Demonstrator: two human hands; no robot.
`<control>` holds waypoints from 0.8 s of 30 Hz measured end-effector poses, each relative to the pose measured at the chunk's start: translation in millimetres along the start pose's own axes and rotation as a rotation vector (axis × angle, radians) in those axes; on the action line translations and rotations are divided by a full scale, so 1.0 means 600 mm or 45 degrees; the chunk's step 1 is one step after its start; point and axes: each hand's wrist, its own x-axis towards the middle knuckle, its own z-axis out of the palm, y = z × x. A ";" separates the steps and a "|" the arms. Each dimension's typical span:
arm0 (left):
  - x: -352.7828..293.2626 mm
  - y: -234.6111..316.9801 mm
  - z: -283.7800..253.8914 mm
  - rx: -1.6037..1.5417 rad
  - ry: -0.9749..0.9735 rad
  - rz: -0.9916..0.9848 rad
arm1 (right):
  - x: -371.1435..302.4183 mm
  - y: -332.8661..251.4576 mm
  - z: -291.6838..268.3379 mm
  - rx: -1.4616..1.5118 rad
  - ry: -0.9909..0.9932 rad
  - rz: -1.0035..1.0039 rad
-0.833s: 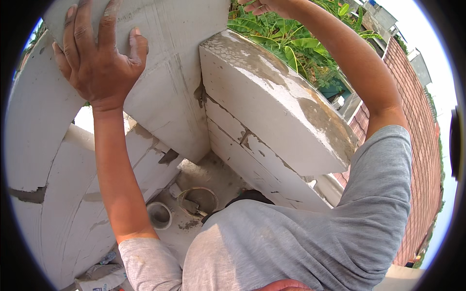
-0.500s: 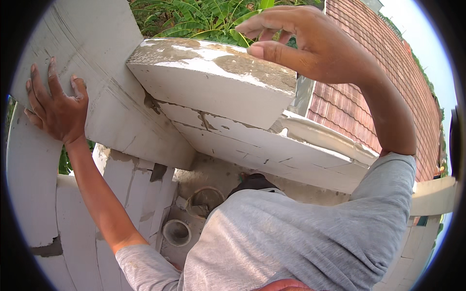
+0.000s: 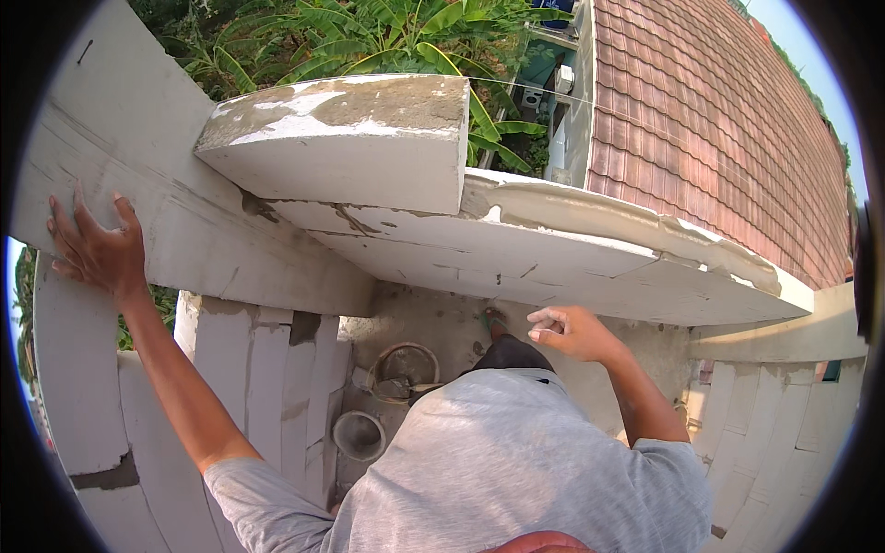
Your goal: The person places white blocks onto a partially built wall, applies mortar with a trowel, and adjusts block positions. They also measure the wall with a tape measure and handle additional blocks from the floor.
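My left hand (image 3: 101,241) lies against the grey concrete column (image 3: 180,207) at the left, fingers spread and nothing in them. Low at the right, my right hand (image 3: 573,334) hangs in the air in front of my body, touching nothing. Its fingers are loosely bent, with the thumb a little apart. A large white block (image 3: 341,170) sits on top of the white block wall (image 3: 544,249), its left end at the column. Patchy grey mortar covers the block's upper face. To its right, a bed of grey mortar (image 3: 627,217) runs along the wall top.
On the floor below stand a round bucket (image 3: 359,435) and a wider basin (image 3: 406,371) with grey stuff inside. More block walls rise at left (image 3: 221,369) and right (image 3: 756,442). Beyond the wall are banana plants (image 3: 369,37) and a tiled roof (image 3: 719,129).
My right hand has come down from above the block's right end to beside my body. My left hand stays on the column. The view has shifted, showing more mortar bed.
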 end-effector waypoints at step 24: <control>-0.085 0.419 -0.198 -2.139 -1.215 -1.643 | 0.123 0.730 -0.027 0.566 -0.165 0.874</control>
